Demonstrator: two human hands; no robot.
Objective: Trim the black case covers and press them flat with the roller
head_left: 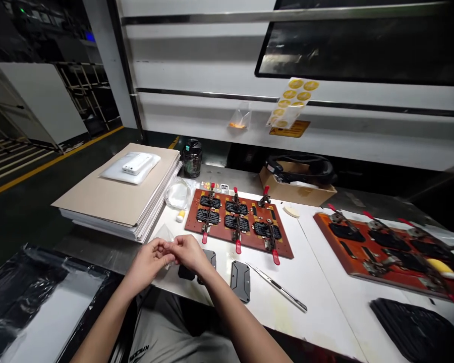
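My left hand (147, 262) and my right hand (189, 253) meet above the table's near edge, fingertips pinched together. A small clear plastic bag (164, 232) shows behind and below the fingers, and both hands appear to grip it. The exact grip is hidden by the fingers. Under my right wrist lie dark plastic covers (211, 257), partly covered by my arm. To the right, another dark grey cover (240, 281) rests flat beside metal tweezers (278, 287). Beyond my hands sits a reddish-brown fixture board (219, 232) with black parts under red-handled clamps.
A tall cardboard stack (98, 186) stands left, with a white device (138, 163) on top. A second clamp board (348, 252) and stacked black parts (412, 322) are at right. A carton (298, 191) and a dark jar (192, 159) stand behind.
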